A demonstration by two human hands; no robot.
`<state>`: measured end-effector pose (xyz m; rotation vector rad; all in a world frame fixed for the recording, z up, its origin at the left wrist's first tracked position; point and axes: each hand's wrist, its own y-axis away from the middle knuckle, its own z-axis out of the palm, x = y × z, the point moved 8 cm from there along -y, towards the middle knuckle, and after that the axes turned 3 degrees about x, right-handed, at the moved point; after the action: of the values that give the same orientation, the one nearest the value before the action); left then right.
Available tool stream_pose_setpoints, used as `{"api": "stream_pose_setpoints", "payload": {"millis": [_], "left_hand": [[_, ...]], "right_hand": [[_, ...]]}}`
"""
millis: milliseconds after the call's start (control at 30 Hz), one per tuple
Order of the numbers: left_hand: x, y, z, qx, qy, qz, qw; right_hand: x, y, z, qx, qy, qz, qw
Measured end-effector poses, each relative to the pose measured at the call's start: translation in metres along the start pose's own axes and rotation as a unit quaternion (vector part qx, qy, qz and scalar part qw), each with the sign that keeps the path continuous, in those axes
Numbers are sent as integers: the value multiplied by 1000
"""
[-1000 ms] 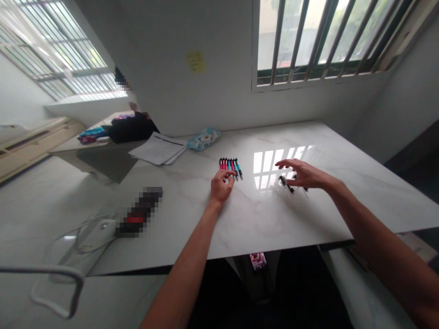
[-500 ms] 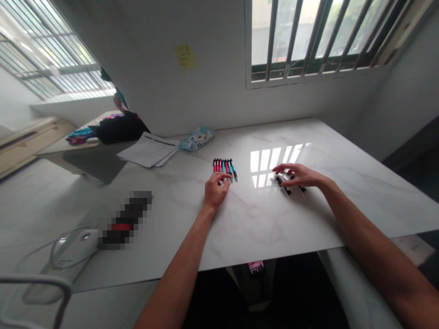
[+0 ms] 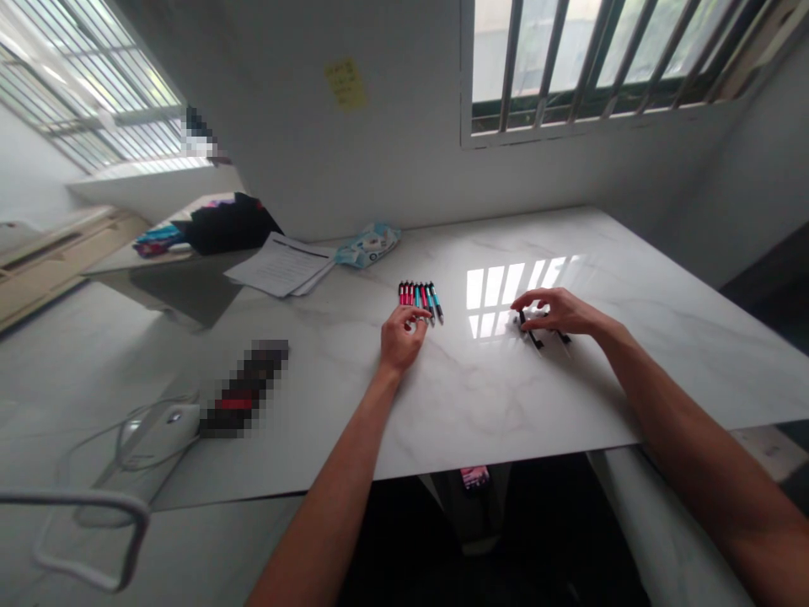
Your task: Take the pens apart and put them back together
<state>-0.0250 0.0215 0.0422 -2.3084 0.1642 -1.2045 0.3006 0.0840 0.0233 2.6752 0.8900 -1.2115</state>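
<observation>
A row of several ballpoint pens (image 3: 418,295), red ones on the left and teal ones towards the right, lies side by side on the white marbled table. My left hand (image 3: 402,339) rests at their near ends, its fingers loosely curled with a gap between thumb and forefinger. Nothing shows in it. Over to the right, my right hand (image 3: 559,310) reaches down with thumb and forefinger around a slim black and clear piece (image 3: 534,338), one end raised. Beneath that palm lies a second, similar black and clear piece (image 3: 562,337), partly hidden by the hand.
Printed papers (image 3: 281,265) and a blue-white wipes pack (image 3: 368,246) lie by the wall. At the left are a blurred dark object (image 3: 246,396) and a white device with a cable (image 3: 158,426). A phone (image 3: 475,478) shows below the table's front edge (image 3: 436,470).
The thumb and forefinger of my right hand have drawn closer around the black and clear piece, which tilts up more. My left hand stays by the pens. The whole view has shifted slightly.
</observation>
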Motion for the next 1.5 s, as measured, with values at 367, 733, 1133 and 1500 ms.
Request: {"api": "stream_pose_setpoints", "payload": {"millis": [367,733,1133,1500], "left_hand": [[3,1,1,2,4,8,1000],[18,7,22,-102,131,-27,986],[42,35,64,-277,178,-38,944],[34,33,61,-247,152,-34,956]], "right_hand": [[10,0,-11,48,-67,9,997],[-10,-2,-20,147,-282,14,948],[-70,-11,62,42,-315,-21,948],[-35,-7,9,143,-65,-2,988]]}}
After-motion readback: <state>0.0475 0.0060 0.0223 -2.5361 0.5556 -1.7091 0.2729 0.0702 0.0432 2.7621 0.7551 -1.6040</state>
